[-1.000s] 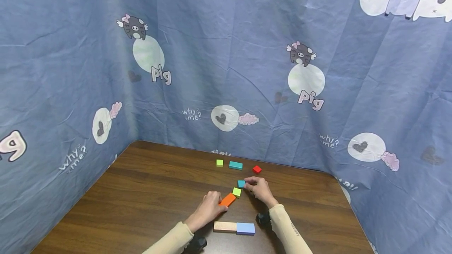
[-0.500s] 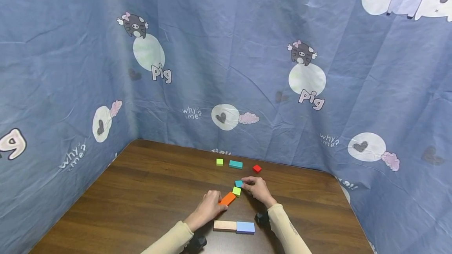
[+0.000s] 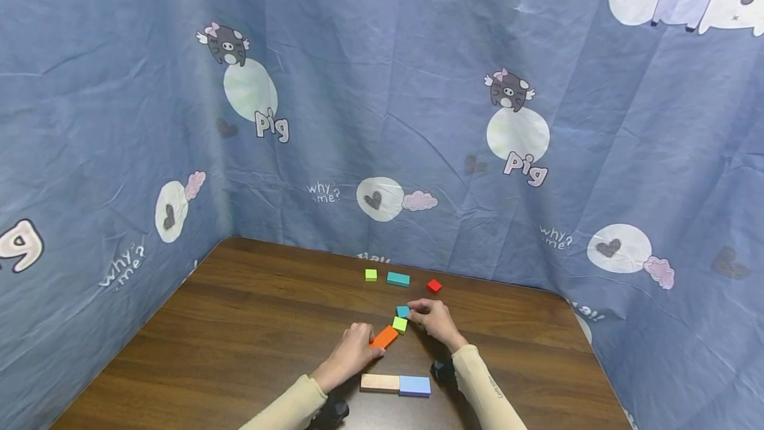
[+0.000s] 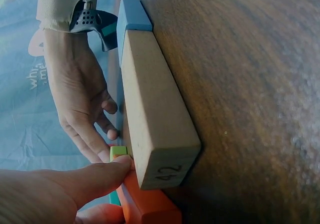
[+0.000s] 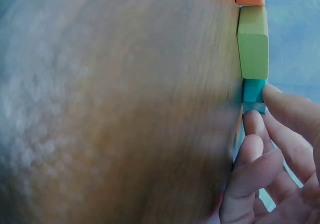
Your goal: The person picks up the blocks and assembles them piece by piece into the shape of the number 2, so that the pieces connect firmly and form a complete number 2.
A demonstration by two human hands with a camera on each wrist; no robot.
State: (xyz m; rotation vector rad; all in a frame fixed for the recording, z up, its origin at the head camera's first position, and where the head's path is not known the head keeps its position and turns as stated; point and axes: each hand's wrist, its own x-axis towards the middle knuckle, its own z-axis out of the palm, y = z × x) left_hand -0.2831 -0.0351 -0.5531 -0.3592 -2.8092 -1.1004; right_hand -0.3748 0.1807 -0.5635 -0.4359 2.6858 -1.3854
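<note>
Head view: a dark brown, wood-grained counter (image 3: 239, 324) is backed by a blue fabric curtain (image 3: 334, 98), on which cartoon pigs and lettering are printed. An orange rectangular block (image 3: 384, 338), lying slantwise near the middle of the counter, is gripped by the left hand (image 3: 351, 352), the thumb being set on its near side and the fingers on its far side. A small teal block (image 3: 403, 311) is pinched between the thumb and fingers of the right hand (image 3: 438, 321). Between these two held pieces a lime-green block (image 3: 400, 325) is placed, so that a bent row is formed; in the right wrist view it is seen to be met by the orange piece at one end and by the teal piece at the other. Farther back, well apart from the row, a second small lime-green block (image 3: 371, 275), a longer teal rectangular block (image 3: 398, 279) and a small red block (image 3: 434, 286) are spread near the curtain. On the near side, a pale natural-wood rectangular block (image 3: 380, 383) and a light-blue rectangular block (image 3: 414, 386) are laid end to end, touching; dark characters are marked on the wooden one's end face in the left wrist view. Both forearms are covered by cream sleeves (image 3: 486, 387).
</note>
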